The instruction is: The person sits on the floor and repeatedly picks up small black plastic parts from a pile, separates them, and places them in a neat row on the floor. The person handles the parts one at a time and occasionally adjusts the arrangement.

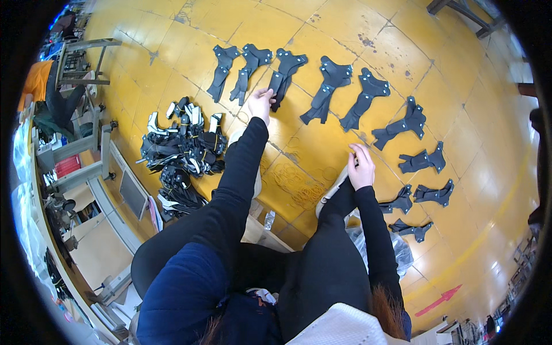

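Observation:
Flat black fabric pieces with split strips and small pale marks lie in a curved row on the yellow floor. My left hand point(261, 104) is beside the lower strips of one black fabric piece point(287, 70), its fingers slightly bent and apart. Whether the fingertips touch that piece is hard to tell. Over my right shoe stands my right hand point(361, 165), fingers loosely stretched and nothing visible in them. Another black fabric piece point(393, 127) lies beyond it. Loose rubber bands point(299, 183) are scattered on the floor between my feet.
A heap of black and white bundles point(187, 146) lies left of my left forearm. Further left is a workbench frame point(109, 213) with a person's leg point(68, 98) behind it. Clear plastic bags point(402, 253) lie by my right leg. A bench point(471, 16) stands far right.

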`<state>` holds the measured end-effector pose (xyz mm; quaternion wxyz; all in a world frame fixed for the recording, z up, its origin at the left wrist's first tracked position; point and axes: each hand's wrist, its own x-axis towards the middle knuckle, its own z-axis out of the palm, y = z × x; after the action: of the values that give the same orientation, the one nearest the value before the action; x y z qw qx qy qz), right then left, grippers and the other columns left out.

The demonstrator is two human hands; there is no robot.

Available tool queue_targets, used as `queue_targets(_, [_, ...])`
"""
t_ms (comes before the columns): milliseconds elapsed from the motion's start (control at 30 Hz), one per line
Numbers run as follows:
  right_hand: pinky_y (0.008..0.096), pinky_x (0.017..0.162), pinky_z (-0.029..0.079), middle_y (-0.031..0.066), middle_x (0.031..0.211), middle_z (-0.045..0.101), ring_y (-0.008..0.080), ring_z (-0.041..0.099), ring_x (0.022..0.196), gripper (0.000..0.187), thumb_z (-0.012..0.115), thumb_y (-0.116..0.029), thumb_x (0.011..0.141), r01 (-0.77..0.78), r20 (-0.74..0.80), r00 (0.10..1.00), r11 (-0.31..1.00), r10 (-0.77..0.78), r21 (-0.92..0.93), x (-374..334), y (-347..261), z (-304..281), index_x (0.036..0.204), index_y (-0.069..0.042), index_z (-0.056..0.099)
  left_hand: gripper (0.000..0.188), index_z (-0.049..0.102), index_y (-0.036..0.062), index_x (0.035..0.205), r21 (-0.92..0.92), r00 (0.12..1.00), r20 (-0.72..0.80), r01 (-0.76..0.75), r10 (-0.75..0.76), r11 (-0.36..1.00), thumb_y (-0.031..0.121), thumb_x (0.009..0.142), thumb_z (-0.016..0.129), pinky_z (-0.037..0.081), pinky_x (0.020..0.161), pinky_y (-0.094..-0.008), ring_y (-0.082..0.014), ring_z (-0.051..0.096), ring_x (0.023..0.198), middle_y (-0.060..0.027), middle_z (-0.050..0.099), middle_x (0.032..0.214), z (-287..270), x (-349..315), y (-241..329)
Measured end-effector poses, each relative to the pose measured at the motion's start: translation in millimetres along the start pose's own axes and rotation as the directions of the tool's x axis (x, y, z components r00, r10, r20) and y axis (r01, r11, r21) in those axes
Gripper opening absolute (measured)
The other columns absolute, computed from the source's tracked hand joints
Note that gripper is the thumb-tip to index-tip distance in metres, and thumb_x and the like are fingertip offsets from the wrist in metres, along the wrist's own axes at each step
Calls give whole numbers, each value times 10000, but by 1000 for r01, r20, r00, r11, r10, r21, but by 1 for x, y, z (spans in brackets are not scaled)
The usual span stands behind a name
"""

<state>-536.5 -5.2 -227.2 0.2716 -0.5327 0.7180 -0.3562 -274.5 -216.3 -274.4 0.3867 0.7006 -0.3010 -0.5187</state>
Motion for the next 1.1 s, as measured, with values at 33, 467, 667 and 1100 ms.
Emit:
queue_targets(33, [353, 791, 495, 115, 1013, 623, 298, 618, 924, 202, 577, -21, 792, -17, 7, 1000, 1000, 17, -1, 0, 0, 0, 987, -57, 616, 243, 582, -31, 1020, 19, 1000, 10, -4, 4, 1000, 92, 823, 656, 425, 503, -215, -105, 591, 580, -102, 668, 809, 2, 1, 1])
queue_targets(467, [329, 743, 489, 99, 930, 636, 271, 622, 847, 184, 587, 8, 768, 160, 126, 981, 983, -148, -92, -30, -17, 4, 935, -53, 633, 304, 597, -3, 965, 526, 858, -186, -324, 479, 786, 195, 760, 702, 443, 820, -365, -279, 577, 933, -167, 607, 930, -26, 42, 10])
queue_targets(667, [338, 652, 514, 109, 856, 637, 280, 635, 751, 151, 584, 18, 769, 16, 61, 998, 1000, -17, 5, -15, -2, 6, 892, -51, 640, 655, 449, -31, 1237, 750, 745, -78, -394, 662, 531, 126, 681, 757, 383, 952, -410, -363, 489, 1109, -231, 526, 1166, -42, 63, 23])
queue_targets(1100, [321, 692, 505, 118, 849, 637, 261, 635, 764, 151, 565, 37, 775, -17, 51, 999, 999, 15, 36, -16, 1, 6, 893, -22, 639, 593, 456, 7, 1251, 759, 705, -102, -400, 702, 513, 155, 737, 714, 384, 948, -395, -334, 505, 1101, -188, 550, 1152, -50, 71, 29])
